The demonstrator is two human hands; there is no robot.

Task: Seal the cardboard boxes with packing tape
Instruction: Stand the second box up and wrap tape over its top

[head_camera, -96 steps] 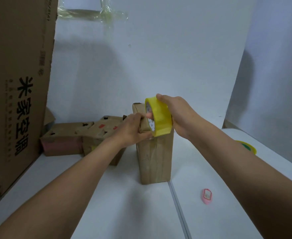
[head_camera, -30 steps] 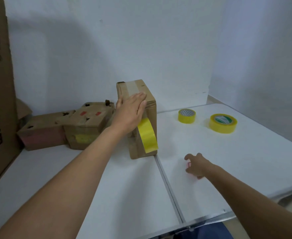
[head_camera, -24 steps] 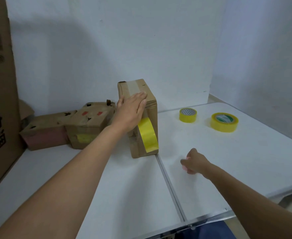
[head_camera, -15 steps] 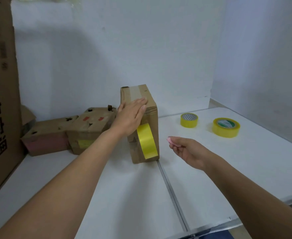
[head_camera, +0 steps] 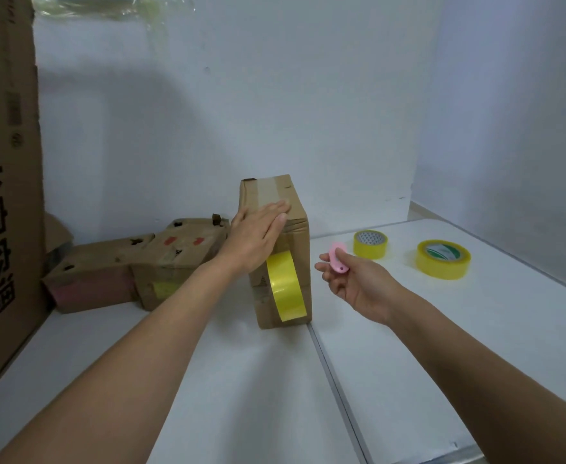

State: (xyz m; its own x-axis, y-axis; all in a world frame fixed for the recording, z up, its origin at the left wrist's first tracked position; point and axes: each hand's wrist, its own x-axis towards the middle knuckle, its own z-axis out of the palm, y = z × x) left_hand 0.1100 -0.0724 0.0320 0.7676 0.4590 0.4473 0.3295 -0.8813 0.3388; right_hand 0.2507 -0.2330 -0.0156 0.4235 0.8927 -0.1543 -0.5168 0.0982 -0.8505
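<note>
The right hand [head_camera: 352, 279] has lifted the pink cutter [head_camera: 337, 262] off the table [head_camera: 408, 346], ready to cut the tape roll [head_camera: 285, 285] hanging from the upright box [head_camera: 295, 209] pressed under the flat left hand [head_camera: 258, 236].

The upright brown cardboard box [head_camera: 295, 212] looks matt and creased, its hanging yellow tape roll [head_camera: 285, 286] glossy and smooth like the two yellow plastic-tape rolls [head_camera: 370, 244] on the smooth matt white table [head_camera: 248, 380].
</note>
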